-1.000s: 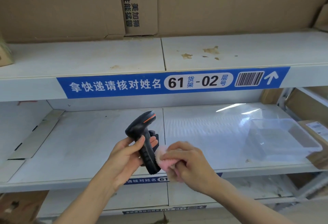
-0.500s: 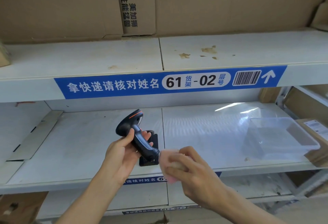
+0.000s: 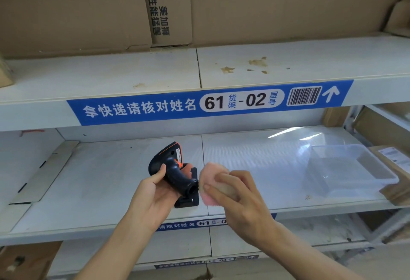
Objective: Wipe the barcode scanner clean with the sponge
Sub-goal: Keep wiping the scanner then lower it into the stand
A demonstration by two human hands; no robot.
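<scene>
The barcode scanner (image 3: 172, 170) is held in the air in front of the middle shelf (image 3: 106, 182), a little above its black stand (image 3: 188, 197), which rests on the shelf. The left hand (image 3: 153, 193) grasps the scanner around the neck and upper handle, with the thumb lying over the dark head; the head points up and away, and the butt of the handle points toward the right hand (image 3: 239, 202). The right hand's fingers (image 3: 224, 180) are clenched on the pink sponge (image 3: 211, 182), which sits just beside the handle end, touching it or nearly so; I cannot tell which. I judge the wiping step is in progress, now at the lower part of the handle. The next move probably calls for pressing the sponge on the handle and sliding it along, while the left hand turns the scanner to show the uncleaned sides, such as the head and the trigger area. A clear plastic box (image 3: 348, 168) lies well apart to the right on the same shelf.
</scene>
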